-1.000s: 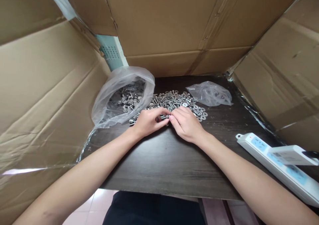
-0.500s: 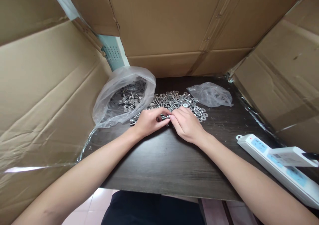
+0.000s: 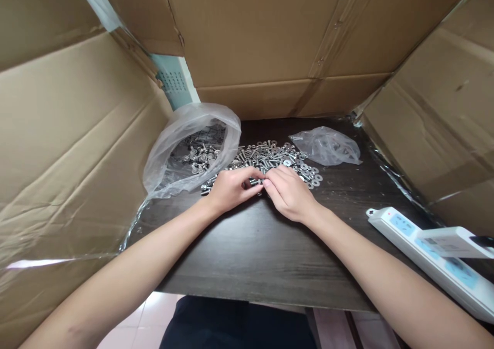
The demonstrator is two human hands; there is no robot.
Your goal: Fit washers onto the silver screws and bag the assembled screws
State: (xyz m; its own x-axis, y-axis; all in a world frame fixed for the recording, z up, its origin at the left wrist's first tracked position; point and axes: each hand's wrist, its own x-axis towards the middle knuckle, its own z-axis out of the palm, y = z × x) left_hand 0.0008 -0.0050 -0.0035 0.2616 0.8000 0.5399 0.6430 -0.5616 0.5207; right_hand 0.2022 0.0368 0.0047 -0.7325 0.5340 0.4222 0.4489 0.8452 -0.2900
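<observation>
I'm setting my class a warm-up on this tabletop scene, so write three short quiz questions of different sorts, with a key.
1. True or false: the long white plastic power strip lies to the right of the heap of silver metal bolts and washers.

2. What is at the fingertips where the left hand and right hand meet?
A. a black cable
B. a small silver metal part
C. a cardboard flap

3. Fill in the blank: the large translucent plastic bag, its mouth open, sits at the ____ end of the heap.

Key: 1. True. 2. B. 3. left.
</observation>
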